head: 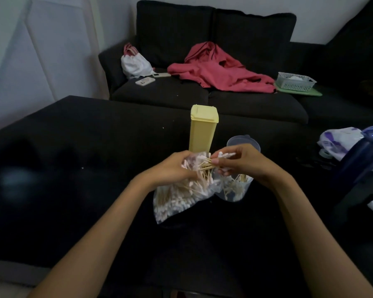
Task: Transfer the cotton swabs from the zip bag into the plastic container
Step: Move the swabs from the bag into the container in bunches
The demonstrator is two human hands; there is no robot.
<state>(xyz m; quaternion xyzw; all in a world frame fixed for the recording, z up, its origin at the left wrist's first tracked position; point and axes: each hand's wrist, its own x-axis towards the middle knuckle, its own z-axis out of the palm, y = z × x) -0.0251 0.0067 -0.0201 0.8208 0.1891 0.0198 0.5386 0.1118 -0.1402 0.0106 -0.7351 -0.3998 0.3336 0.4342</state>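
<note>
Wooden swabs (207,165) pinched in right grip (235,162); left grip (174,168) holds zip bag (181,196) mouth beside container (235,188) rim.

Clear plastic zip bag (177,203); wooden-stemmed cotton swabs (205,166); matt black table (73,136).

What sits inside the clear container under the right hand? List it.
Cotton swabs with wooden sticks stand loosely inside the clear container. The right hand, pinching a bunch of swabs, covers its mouth, so the fill level is hidden.
</note>
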